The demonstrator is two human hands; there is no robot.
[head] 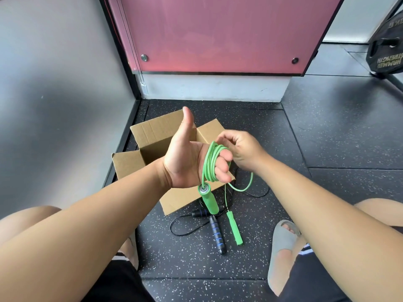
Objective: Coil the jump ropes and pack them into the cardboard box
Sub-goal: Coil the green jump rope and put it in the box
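Green rope [206,164] round left hand [185,162] (thumb up)

The speckled floor [327,138] carries an open cardboard box [181,199], a black jump rope [216,234] just in front of it, the green jump rope [207,162]'s free handle [235,228] alongside, and a weight plate [386,55] well apart.

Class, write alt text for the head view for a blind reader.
A person's left hand, thumb up, has a green jump rope wound round its fingers while the right hand holds the cord. Below, an open cardboard box and a black-and-blue jump rope sit on the floor.
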